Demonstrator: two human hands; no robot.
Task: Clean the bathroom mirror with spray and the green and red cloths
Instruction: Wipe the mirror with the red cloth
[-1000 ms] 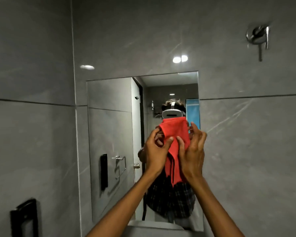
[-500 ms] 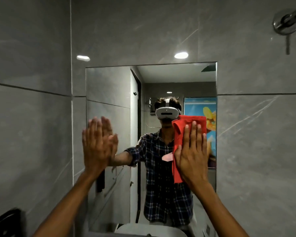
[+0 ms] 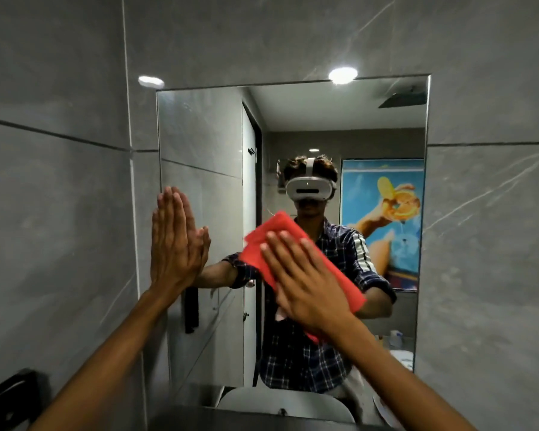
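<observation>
A rectangular mirror point(image 3: 383, 126) hangs on the grey tiled wall in front of me. My right hand point(image 3: 305, 281) lies flat on a folded red cloth point(image 3: 280, 231) and presses it against the glass near the mirror's middle. The cloth is tilted, its top end up to the left. My left hand point(image 3: 173, 241) rests flat on the mirror's left edge, fingers together and pointing up, holding nothing. No green cloth or spray bottle is in view.
Grey marble-look tiles point(image 3: 492, 231) surround the mirror. A black fitting point(image 3: 7, 396) sticks out of the left wall at the bottom corner. A white basin rim point(image 3: 280, 402) shows below the mirror. The glass reflects a person in a checked shirt and a blue poster.
My right hand has slid the red cloth left and down across the glass, turning it slantwise. The left hand stays flat at the left edge. The view has come closer to the mirror.
</observation>
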